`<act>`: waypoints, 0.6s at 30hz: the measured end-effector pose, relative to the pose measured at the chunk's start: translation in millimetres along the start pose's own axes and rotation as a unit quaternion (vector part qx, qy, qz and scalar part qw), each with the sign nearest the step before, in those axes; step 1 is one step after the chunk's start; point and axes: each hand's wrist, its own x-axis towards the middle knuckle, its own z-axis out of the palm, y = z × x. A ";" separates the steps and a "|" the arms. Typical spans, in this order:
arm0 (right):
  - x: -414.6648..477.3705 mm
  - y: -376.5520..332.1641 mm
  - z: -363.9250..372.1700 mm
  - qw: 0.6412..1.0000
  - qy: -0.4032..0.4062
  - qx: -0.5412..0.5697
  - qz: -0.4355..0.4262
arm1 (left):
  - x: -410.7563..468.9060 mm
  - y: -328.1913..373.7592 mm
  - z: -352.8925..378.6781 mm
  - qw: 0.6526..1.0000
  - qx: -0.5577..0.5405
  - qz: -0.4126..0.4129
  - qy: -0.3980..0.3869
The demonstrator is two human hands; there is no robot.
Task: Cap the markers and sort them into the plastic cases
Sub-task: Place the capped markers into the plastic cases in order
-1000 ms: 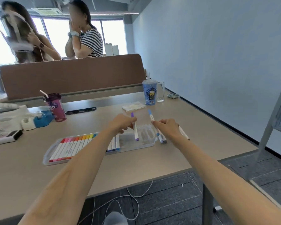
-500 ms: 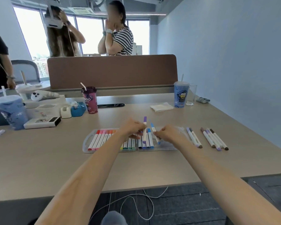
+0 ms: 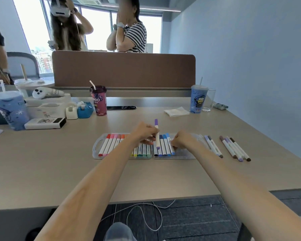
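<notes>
Two clear plastic cases lie side by side on the table. The left case (image 3: 97, 146) holds a row of red, pink, yellow and green capped markers. The right case (image 3: 184, 153) holds several blue markers at its left end. My left hand (image 3: 142, 133) grips a purple-capped marker (image 3: 157, 133), held upright over the seam between the cases. My right hand (image 3: 182, 140) pinches the light blue marker (image 3: 169, 145) lying as the last one in the right case. Several capped purple and brown markers (image 3: 233, 147) lie loose on the table to the right.
At the back stand a purple cup (image 3: 98, 100), a blue cup (image 3: 198, 99), a glass (image 3: 209, 100), a napkin (image 3: 176, 111), a black phone (image 3: 121, 107), tape dispensers (image 3: 78, 110) and a white box (image 3: 45, 122). Behind a brown divider (image 3: 123, 70) stand people.
The view swung left and steadied. My right hand brought the light blue marker down into the right case beside the other blues. My left hand still holds the purple marker.
</notes>
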 end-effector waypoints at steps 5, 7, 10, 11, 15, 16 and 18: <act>-0.6 -4.0 -7.8 0.999 -0.030 -0.011 0.027 | -2.2 3.7 -3.5 1.000 0.013 -0.001 -0.004; 1.2 -5.6 -8.6 0.998 -0.042 -0.021 0.042 | -2.8 4.6 -3.4 1.000 0.018 0.001 -0.005; 4.5 -8.4 -7.4 0.996 -0.056 -0.048 0.054 | -4.1 3.9 -1.8 1.000 0.022 -0.002 -0.005; 5.5 -8.7 -7.5 0.996 -0.057 -0.053 0.053 | -4.7 3.8 -0.5 1.000 0.025 -0.004 -0.004; 7.6 -3.7 -8.6 0.996 -0.062 -0.035 0.052 | -10.0 8.8 7.4 1.000 0.023 -0.014 -0.004; 8.5 -0.6 -8.3 0.996 -0.062 -0.024 0.050 | -11.0 11.9 9.8 1.000 0.025 -0.016 -0.007; 9.6 4.1 -7.0 0.996 -0.063 -0.002 0.056 | -12.3 16.9 15.9 0.999 0.039 -0.024 -0.014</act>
